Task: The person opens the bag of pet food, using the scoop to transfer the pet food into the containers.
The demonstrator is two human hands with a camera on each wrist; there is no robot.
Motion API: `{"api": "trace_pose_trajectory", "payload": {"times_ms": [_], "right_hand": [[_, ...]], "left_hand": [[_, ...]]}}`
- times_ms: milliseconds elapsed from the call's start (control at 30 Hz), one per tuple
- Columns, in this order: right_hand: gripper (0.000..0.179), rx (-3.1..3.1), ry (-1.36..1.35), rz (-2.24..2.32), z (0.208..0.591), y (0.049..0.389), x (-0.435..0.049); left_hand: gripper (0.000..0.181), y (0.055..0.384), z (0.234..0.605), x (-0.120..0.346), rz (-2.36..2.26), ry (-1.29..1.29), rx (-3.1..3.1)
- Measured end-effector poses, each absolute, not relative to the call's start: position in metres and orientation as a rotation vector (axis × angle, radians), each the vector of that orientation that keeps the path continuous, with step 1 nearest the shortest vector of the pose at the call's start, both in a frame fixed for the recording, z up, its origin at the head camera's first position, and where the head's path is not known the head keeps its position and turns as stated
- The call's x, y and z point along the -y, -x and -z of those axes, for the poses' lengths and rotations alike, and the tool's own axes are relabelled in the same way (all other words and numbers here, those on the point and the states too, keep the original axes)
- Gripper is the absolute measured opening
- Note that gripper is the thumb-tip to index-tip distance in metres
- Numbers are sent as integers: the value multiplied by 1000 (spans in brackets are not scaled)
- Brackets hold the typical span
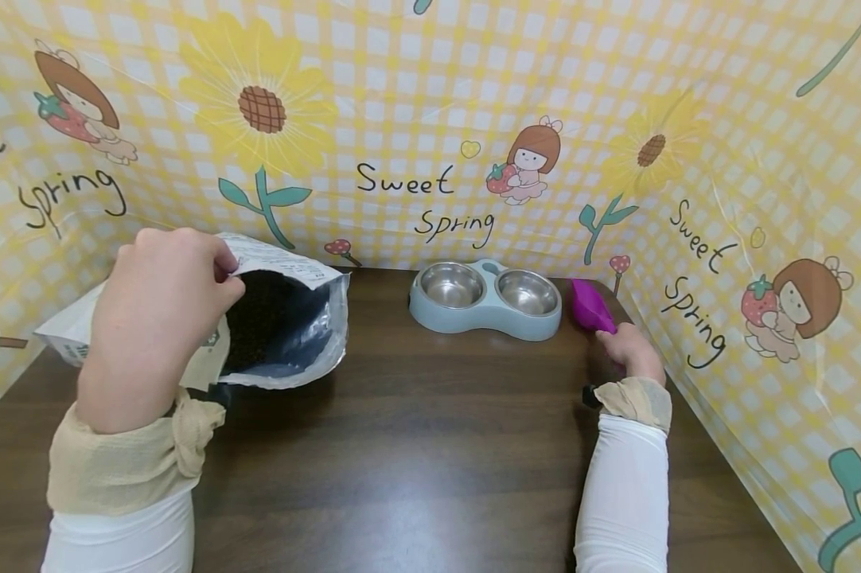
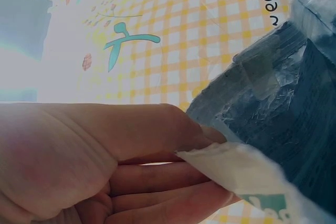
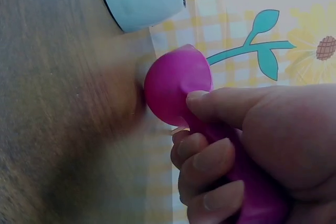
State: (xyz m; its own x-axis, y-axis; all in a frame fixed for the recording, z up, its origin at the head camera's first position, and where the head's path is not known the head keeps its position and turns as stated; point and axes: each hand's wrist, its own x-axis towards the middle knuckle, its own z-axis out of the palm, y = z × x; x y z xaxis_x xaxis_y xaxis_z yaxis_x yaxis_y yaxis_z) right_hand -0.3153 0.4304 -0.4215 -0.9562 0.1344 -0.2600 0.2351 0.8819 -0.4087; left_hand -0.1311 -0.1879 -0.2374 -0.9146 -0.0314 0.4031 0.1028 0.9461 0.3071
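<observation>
My left hand [image 1: 160, 310] pinches the edge of an opened bag [image 1: 333, 338] between thumb and fingers. The bag lies on its side at the left, its silvery mouth facing right, with dark brown granules [image 1: 259, 318] inside. In the left wrist view the pinched paper flap [image 2: 236, 169] shows pale with green print. At the right, my right hand [image 1: 633, 350] grips the handle of a magenta scoop [image 1: 591, 304]. The right wrist view shows the thumb lying along the scoop [image 3: 178, 82] and fingers curled round its handle. Whether the scoop touches the table cannot be told.
A light blue double bowl stand [image 1: 484, 318] with two steel bowls [image 1: 452, 285] stands at the back, between bag and scoop. The brown wooden table [image 1: 402, 446] meets yellow checked cloth walls [image 1: 402, 103] at the back and sides.
</observation>
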Motion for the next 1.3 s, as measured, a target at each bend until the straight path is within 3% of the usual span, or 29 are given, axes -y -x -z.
{"api": "trace_pose_trajectory", "payload": {"times_ms": [267, 367, 567, 733, 1300], "right_hand": [[52, -2895, -277, 795, 437, 344, -461], [52, -2911, -228, 802, 400, 320, -435], [59, -3021, -117, 803, 360, 298, -414], [46, -3070, 20, 721, 311, 261, -375], [23, -2918, 586, 623, 253, 211, -298]], "left_hand": [[14, 132, 238, 189, 459, 62, 2679], [14, 132, 238, 189, 456, 64, 2678], [14, 131, 238, 188, 457, 54, 2684], [15, 131, 238, 188, 460, 57, 2688], [16, 131, 238, 188, 472, 60, 2681]]}}
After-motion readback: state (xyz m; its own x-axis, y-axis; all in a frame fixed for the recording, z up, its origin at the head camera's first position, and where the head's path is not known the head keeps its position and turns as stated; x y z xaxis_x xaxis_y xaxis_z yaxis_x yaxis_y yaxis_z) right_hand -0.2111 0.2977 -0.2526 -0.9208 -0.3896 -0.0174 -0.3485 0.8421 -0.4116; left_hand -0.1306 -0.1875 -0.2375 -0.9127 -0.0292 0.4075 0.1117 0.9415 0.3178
